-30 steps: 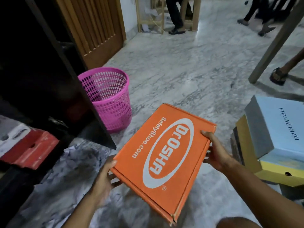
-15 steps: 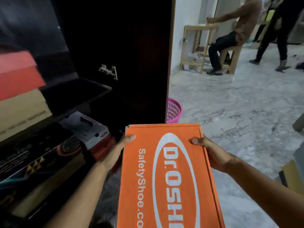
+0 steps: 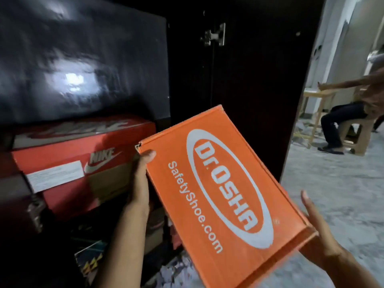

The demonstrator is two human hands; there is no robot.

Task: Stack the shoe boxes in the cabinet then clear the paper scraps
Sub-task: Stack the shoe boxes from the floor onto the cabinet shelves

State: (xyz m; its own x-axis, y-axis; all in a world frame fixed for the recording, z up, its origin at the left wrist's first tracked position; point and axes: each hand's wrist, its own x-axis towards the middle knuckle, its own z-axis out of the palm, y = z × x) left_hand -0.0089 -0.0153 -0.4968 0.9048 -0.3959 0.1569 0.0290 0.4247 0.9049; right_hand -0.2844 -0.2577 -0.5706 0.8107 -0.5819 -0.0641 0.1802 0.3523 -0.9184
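Gripping the far left corner of the orange box [image 3: 218, 196], the left hand [image 3: 140, 183] lays its thumb over the lid edge; its other fingers are hidden under the box, so their spread cannot be told. The right hand [image 3: 318, 231] supports the near right corner at about four o'clock, fingers straight and slightly apart against the side. The box, lid up and tilted, is held between both hands in front of the dark cabinet [image 3: 239, 80]. At nine o'clock a red box [image 3: 68, 163] lies on a shelf. Paper scraps [image 3: 176, 269] lie on the floor [image 3: 332, 194] at six o'clock. At three o'clock a person [image 3: 349, 117] sits on a wooden stool [image 3: 361, 134].
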